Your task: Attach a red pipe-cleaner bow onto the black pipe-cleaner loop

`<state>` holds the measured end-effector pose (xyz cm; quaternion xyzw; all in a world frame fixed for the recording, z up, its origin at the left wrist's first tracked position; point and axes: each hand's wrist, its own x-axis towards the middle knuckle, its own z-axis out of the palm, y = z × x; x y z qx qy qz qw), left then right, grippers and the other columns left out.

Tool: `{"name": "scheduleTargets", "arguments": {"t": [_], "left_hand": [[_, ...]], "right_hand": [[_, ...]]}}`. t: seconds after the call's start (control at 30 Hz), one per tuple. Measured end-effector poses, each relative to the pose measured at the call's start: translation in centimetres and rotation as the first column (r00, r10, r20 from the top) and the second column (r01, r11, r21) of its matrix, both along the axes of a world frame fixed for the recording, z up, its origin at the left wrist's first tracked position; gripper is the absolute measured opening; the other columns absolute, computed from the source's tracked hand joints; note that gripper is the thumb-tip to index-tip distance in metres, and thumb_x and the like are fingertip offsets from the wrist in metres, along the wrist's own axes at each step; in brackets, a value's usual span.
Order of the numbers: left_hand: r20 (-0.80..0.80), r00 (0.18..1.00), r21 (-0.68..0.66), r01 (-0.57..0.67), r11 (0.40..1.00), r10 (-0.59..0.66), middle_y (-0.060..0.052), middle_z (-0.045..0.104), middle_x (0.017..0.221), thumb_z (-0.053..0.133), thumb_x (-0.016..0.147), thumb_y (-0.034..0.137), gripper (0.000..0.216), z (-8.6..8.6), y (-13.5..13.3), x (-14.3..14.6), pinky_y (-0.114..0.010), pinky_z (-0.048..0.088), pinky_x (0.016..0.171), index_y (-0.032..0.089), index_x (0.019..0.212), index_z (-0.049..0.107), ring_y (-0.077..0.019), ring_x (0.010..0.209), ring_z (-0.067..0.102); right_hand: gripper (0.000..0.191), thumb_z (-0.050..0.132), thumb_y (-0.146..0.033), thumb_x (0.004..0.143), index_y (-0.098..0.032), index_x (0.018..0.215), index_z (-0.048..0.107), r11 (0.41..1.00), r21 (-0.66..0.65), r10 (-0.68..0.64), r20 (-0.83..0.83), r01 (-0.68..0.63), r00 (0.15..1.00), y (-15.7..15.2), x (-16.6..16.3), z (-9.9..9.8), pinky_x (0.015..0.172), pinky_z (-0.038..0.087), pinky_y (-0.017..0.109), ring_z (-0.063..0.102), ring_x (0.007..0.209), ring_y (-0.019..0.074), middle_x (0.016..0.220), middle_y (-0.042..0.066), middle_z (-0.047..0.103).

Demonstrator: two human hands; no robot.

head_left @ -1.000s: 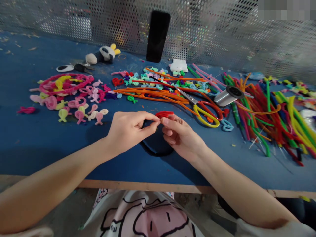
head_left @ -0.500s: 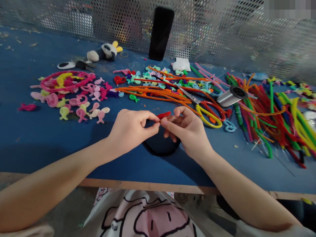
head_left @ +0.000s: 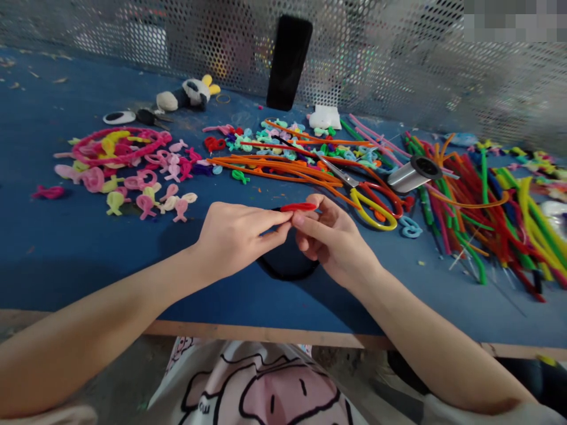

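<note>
Head view: the red strip (head_left: 300,207) is up off the table (head_left: 66,254), between the two hands, near the middle of the work area. The left hand (head_left: 241,236) pinches at its left end with thumb and forefinger; the right hand (head_left: 336,242) grips it between thumb and fingers, the other fingers curled. The fingertips of both hands meet just below the strip, and the exact spot pinched is hidden. A black band (head_left: 290,275) curves below and between the hands, its upper part mostly covered by them.

Beyond the right hand lie scissors (head_left: 353,182) with red and yellow handles, their blades pointing away to the left. A blue curl (head_left: 411,228) is just beside the handles, and a silver spool (head_left: 408,177) with a dark end is near them. Orange stems (head_left: 277,166) stretch left of the scissors. At far right is a heap of coloured stems (head_left: 476,195), mostly red and green. On the left, small pink and yellow shapes (head_left: 146,206) are scattered around a pink ring (head_left: 165,140). Further back are keys (head_left: 148,117), a panda toy (head_left: 188,95), a white packet (head_left: 325,117) and a dark phone (head_left: 289,62), leaning against metal mesh (head_left: 208,41).
</note>
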<state>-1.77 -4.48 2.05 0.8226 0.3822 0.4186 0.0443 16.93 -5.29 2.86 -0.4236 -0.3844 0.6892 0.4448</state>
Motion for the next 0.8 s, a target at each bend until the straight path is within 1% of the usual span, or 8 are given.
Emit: {"name": "scheduleTargets", "arguments": {"t": [0.03, 0.1, 0.2, 0.33, 0.43, 0.53, 0.63, 0.8], "left_hand": [[0.010, 1.000, 0.013, 0.010, 1.000, -0.010, 0.003, 0.068, 0.056, 0.066, 0.087, 0.023, 0.015, -0.1, 0.0, 0.0, -0.021, 0.038, 0.052, 0.022, 0.088, 0.081, -0.0075, 0.047, 0.054], [0.054, 0.998, -0.032, 0.027, 0.999, -0.025, 0.005, 0.064, 0.051, 0.067, 0.087, 0.024, 0.015, -0.1, 0.1, 0.0, -0.021, 0.036, 0.050, 0.023, 0.091, 0.081, -0.0066, 0.044, 0.049], [0.150, 0.988, -0.207, 0.063, 0.976, -0.032, 0.007, 0.052, 0.042, 0.069, 0.087, 0.027, 0.016, 0.1, 0.0, 0.1, -0.021, 0.029, 0.045, 0.022, 0.095, 0.082, -0.0056, 0.040, 0.037], [0.253, 0.967, -0.443, 0.120, 0.889, -0.004, 0.008, 0.043, 0.041, 0.068, 0.086, 0.028, 0.020, 0.8, -0.2, 0.2, -0.023, 0.025, 0.043, 0.020, 0.098, 0.082, -0.0062, 0.041, 0.030], [0.294, 0.955, -0.566, 0.137, 0.813, 0.045, 0.007, 0.040, 0.042, 0.067, 0.086, 0.032, 0.022, 1.3, -0.2, 0.2, -0.025, 0.023, 0.043, 0.020, 0.096, 0.082, -0.0070, 0.042, 0.029], [0.327, 0.941, -0.627, 0.149, 0.765, 0.084, 0.006, 0.039, 0.042, 0.068, 0.084, 0.035, 0.022, 1.5, -0.1, 0.2, -0.025, 0.021, 0.042, 0.019, 0.090, 0.082, -0.0076, 0.043, 0.029], [0.326, 0.938, -0.660, 0.136, 0.739, 0.119, 0.005, 0.041, 0.043, 0.066, 0.085, 0.040, 0.027, 1.6, 0.1, 0.2, -0.026, 0.022, 0.043, 0.017, 0.084, 0.080, -0.0080, 0.044, 0.030], [0.294, 0.944, -0.694, 0.102, 0.713, 0.151, 0.007, 0.033, 0.043, 0.072, 0.080, 0.042, 0.027, 1.4, 0.2, 0.4, -0.025, 0.020, 0.044, 0.016, 0.079, 0.078, -0.0068, 0.044, 0.026]], "right_hand": [[0.040, 0.085, -0.029, 0.073, -0.024, 0.090, 0.049, 1.000, -0.031, 0.004, -0.033, -0.005, 0.999, 0.0, 0.0, 0.0, 0.034, 0.031, 0.015, 0.054, 0.045, 0.0059, 0.066, -0.008, 0.062], [0.036, 0.085, -0.026, 0.073, -0.023, 0.089, 0.053, 0.996, -0.090, 0.014, -0.103, -0.023, 0.995, 0.0, 0.0, 0.0, 0.034, 0.029, 0.015, 0.050, 0.045, 0.0041, 0.069, -0.008, 0.062], [0.033, 0.085, -0.021, 0.070, -0.021, 0.087, 0.057, 0.986, -0.163, 0.006, -0.195, -0.038, 0.981, 0.1, 0.0, 0.0, 0.033, 0.026, 0.014, 0.045, 0.044, 0.0017, 0.071, -0.008, 0.062], [0.030, 0.085, -0.017, 0.069, -0.020, 0.083, 0.058, 0.978, -0.206, -0.017, -0.262, -0.038, 0.965, 0.2, 0.1, 0.0, 0.034, 0.024, 0.013, 0.039, 0.042, -0.0002, 0.071, -0.008, 0.061], [0.031, 0.085, -0.017, 0.070, -0.021, 0.085, 0.059, 0.982, -0.185, -0.013, -0.261, -0.037, 0.965, 0.1, 0.1, 0.0, 0.034, 0.024, 0.014, 0.036, 0.041, -0.0001, 0.071, -0.009, 0.060], [0.033, 0.086, -0.019, 0.070, -0.023, 0.087, 0.058, 0.988, -0.152, -0.013, -0.226, -0.022, 0.974, 0.0, 0.1, -0.1, 0.034, 0.023, 0.015, 0.036, 0.041, 0.0002, 0.073, -0.009, 0.061], [0.035, 0.085, -0.021, 0.072, -0.023, 0.087, 0.054, 0.995, -0.099, -0.028, -0.178, 0.010, 0.984, -0.1, 0.0, -0.2, 0.035, 0.022, 0.016, 0.037, 0.042, 0.0005, 0.076, -0.009, 0.063], [0.042, 0.085, -0.024, 0.071, -0.024, 0.084, 0.045, 0.997, -0.006, -0.078, -0.085, 0.077, 0.993, -0.3, -0.3, -0.3, 0.035, 0.022, 0.017, 0.040, 0.041, 0.0021, 0.073, -0.009, 0.062]]}}
